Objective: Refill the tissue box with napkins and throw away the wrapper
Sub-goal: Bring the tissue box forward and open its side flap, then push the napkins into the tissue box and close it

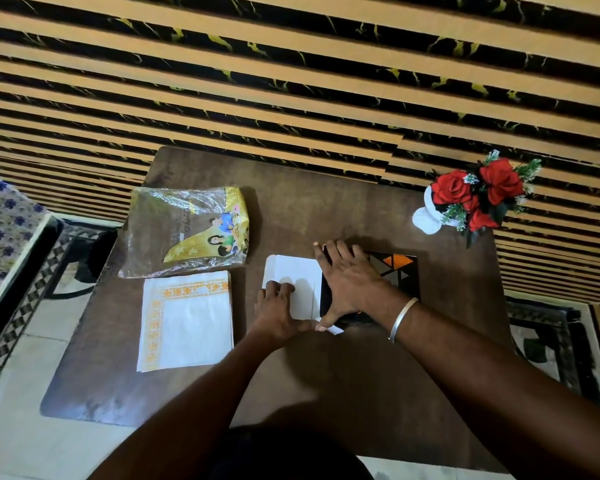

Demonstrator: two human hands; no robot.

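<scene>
A black tissue box (400,271) with orange and grey triangles lies on the brown table (326,209). Its white flap (293,275) is folded out to the left. My right hand (350,282) lies spread over the box's open left end, thumb at the near corner. My left hand (278,306) presses on the white flap with its fingers bent. A stack of white napkins (187,323) with an orange border lies to the left. Behind the stack sits the clear and yellow plastic wrapper (187,230), flat and crumpled.
A white vase with red artificial roses (475,195) stands at the table's far right corner. A striped black and tan wall runs behind the table. A patterned cloth surface (4,230) is at the left, with tiled floor below.
</scene>
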